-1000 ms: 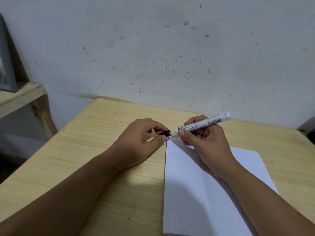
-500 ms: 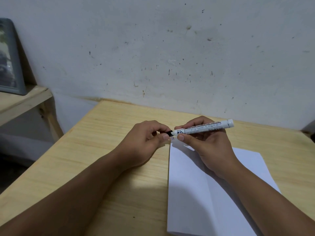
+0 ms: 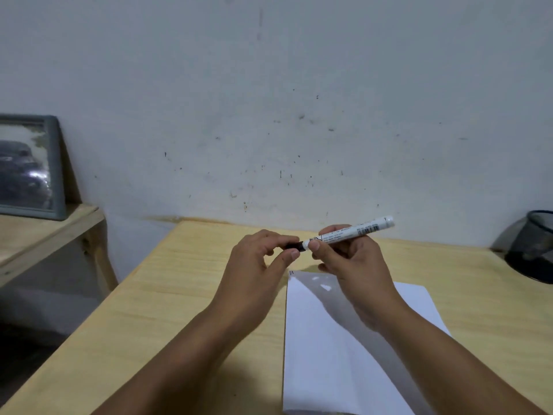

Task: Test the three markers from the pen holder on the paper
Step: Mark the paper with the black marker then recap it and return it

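Note:
A white marker (image 3: 350, 233) with printed text and a barcode lies nearly level in the air above the table, held in my right hand (image 3: 351, 265) by its barrel. My left hand (image 3: 260, 259) pinches the black cap (image 3: 292, 245) at the marker's left end between thumb and fingers. Below my hands lies a white sheet of paper (image 3: 329, 354), with small black marks (image 3: 291, 273) at its top left corner. A black mesh pen holder (image 3: 534, 248) stands at the table's far right edge, partly cut off; its contents cannot be made out.
The wooden table (image 3: 179, 295) meets a stained white wall at the back. To the left stands a lower wooden shelf (image 3: 39, 238) with a grey framed picture (image 3: 30, 166) leaning on the wall. A gap separates shelf and table.
The view has tilted up, bringing the pen holder into sight. Both hands have lifted slightly off the paper, still joined at the marker's black end.

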